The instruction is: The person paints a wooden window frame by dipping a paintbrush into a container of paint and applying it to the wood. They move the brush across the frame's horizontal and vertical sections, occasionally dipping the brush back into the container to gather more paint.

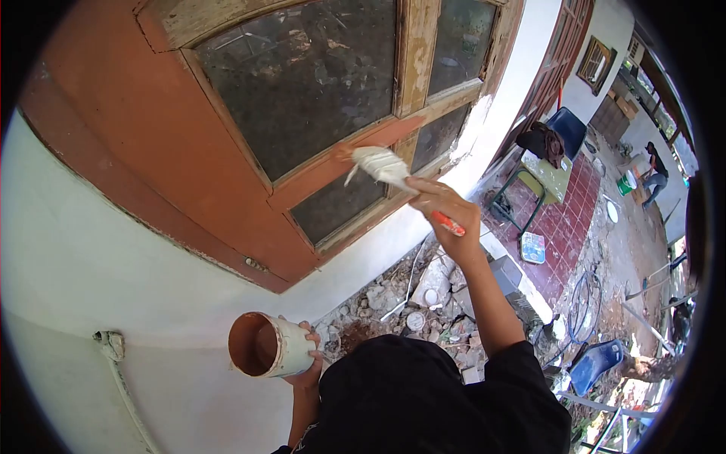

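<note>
My right hand (450, 208) is closed around the handle of a paintbrush (382, 165), whose red handle end shows below my fingers. The brush's pale, paint-caked head touches a horizontal bar of the wooden window frame (318, 172). Reddish-brown paint covers the left part of the frame and much of this bar, while the upright to the right is worn bare wood (414, 57). Down at the lower left, my left hand (306, 359) grips a white paint bucket (291, 348) from its right side. The bucket is tilted, and its inside is coated reddish-brown.
Rubble (370, 299) lies along the wall's foot below the window. To the right, a chair (548, 178) with a dark bag (541, 144) stands on red tiles (556, 234). Farther off, a person (656, 178) bends near a green-and-white bucket (626, 182). A pipe (128, 397) runs down the left wall.
</note>
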Action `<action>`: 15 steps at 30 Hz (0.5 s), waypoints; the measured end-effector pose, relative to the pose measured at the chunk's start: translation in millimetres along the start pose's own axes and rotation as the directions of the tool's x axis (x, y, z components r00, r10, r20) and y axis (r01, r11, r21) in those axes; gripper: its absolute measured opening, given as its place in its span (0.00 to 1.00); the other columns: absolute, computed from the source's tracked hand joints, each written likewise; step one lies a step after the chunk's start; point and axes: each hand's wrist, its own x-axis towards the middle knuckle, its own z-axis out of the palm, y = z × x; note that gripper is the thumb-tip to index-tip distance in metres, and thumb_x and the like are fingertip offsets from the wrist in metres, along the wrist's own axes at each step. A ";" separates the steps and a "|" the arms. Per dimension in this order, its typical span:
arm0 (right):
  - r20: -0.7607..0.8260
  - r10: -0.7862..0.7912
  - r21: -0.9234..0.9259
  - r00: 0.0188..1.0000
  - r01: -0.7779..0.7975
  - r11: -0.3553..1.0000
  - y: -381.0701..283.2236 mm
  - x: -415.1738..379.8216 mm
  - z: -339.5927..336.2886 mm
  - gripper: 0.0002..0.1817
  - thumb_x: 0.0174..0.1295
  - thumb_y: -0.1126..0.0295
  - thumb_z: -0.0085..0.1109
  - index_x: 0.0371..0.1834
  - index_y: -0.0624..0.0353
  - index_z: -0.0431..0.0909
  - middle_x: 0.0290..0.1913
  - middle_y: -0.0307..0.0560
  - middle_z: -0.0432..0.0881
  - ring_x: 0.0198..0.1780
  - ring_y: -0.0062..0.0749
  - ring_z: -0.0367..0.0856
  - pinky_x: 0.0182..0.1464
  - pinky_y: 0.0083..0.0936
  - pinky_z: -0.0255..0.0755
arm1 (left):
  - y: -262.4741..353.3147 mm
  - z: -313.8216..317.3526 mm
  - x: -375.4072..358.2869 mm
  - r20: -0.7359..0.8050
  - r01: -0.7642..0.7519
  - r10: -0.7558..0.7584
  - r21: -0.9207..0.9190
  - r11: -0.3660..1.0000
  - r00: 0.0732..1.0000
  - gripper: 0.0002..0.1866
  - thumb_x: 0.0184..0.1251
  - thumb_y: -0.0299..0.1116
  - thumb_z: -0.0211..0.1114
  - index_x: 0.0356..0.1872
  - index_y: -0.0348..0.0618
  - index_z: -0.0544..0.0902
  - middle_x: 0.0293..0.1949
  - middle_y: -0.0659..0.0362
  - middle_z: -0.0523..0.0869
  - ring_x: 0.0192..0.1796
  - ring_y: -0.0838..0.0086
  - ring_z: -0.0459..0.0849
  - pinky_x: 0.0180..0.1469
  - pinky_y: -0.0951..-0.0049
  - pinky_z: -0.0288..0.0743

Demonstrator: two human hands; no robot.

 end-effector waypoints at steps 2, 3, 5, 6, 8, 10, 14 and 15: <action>-0.181 0.120 -0.168 0.976 -0.151 0.974 8.7 -8.6 -7.5 0.11 0.57 0.87 0.66 0.41 0.63 0.87 0.54 0.54 0.89 0.60 0.49 0.85 0.62 0.38 0.79 | 0.9 1.5 -1.9 0.010 -0.005 0.005 -0.004 1.000 1.000 0.35 0.71 0.54 0.62 0.78 0.75 0.64 0.70 0.55 0.62 0.68 0.58 0.63 0.66 0.50 0.69; -0.185 0.117 -0.168 0.976 -0.149 0.975 10.9 -11.8 -7.1 0.11 0.57 0.87 0.66 0.41 0.63 0.87 0.54 0.54 0.89 0.60 0.49 0.85 0.62 0.38 0.79 | 1.6 2.5 -3.1 0.017 -0.011 0.011 -0.009 1.000 1.000 0.35 0.71 0.52 0.63 0.79 0.75 0.63 0.71 0.52 0.62 0.68 0.54 0.63 0.66 0.48 0.70; -0.400 0.080 -0.326 0.913 -0.223 0.919 12.1 -18.1 -4.5 0.10 0.57 0.86 0.66 0.41 0.63 0.86 0.54 0.53 0.89 0.59 0.49 0.86 0.63 0.39 0.79 | 2.8 5.4 -7.0 0.011 -0.004 0.004 0.001 1.000 1.000 0.35 0.71 0.53 0.63 0.78 0.75 0.63 0.71 0.52 0.62 0.68 0.54 0.63 0.66 0.47 0.70; -0.442 0.059 -0.346 0.895 -0.231 0.910 10.9 -20.4 -2.3 0.10 0.58 0.86 0.66 0.41 0.63 0.86 0.54 0.53 0.89 0.60 0.50 0.85 0.63 0.40 0.78 | 3.6 5.9 -8.3 0.002 -0.001 0.001 0.006 1.000 1.000 0.35 0.71 0.53 0.63 0.78 0.75 0.64 0.71 0.52 0.62 0.68 0.54 0.63 0.65 0.47 0.71; -0.435 0.061 -0.328 0.898 -0.221 0.919 9.0 -25.0 9.2 0.11 0.57 0.87 0.65 0.42 0.63 0.86 0.54 0.53 0.89 0.60 0.50 0.85 0.63 0.40 0.78 | 7.5 4.3 -12.3 -0.014 0.009 -0.009 0.013 1.000 1.000 0.35 0.71 0.54 0.62 0.78 0.76 0.64 0.72 0.51 0.62 0.68 0.54 0.63 0.65 0.47 0.71; -0.335 0.057 -0.255 0.940 -0.149 0.955 -5.0 -25.8 30.7 0.13 0.56 0.87 0.66 0.43 0.62 0.87 0.55 0.54 0.88 0.62 0.52 0.83 0.64 0.39 0.78 | 8.6 4.8 -16.7 -0.037 0.016 -0.015 0.025 1.000 0.999 0.35 0.70 0.55 0.62 0.78 0.76 0.64 0.72 0.51 0.62 0.68 0.53 0.63 0.65 0.47 0.71; 0.023 -0.124 -0.032 0.992 0.124 0.992 -58.1 -30.2 90.8 0.17 0.54 0.79 0.69 0.50 0.59 0.86 0.64 0.47 0.84 0.66 0.54 0.79 0.64 0.40 0.80 | 9.0 6.2 -18.2 -0.078 0.037 -0.032 0.060 0.998 0.996 0.35 0.70 0.56 0.62 0.78 0.76 0.64 0.72 0.50 0.64 0.67 0.52 0.64 0.64 0.46 0.71; 0.022 -0.146 0.087 0.989 0.144 0.986 -72.9 -27.2 96.3 0.13 0.54 0.80 0.70 0.45 0.60 0.89 0.61 0.50 0.85 0.66 0.51 0.81 0.63 0.40 0.81 | 9.5 4.5 -17.8 -0.080 0.042 -0.036 0.066 0.997 0.996 0.35 0.70 0.56 0.62 0.78 0.76 0.64 0.72 0.50 0.64 0.67 0.51 0.65 0.63 0.46 0.72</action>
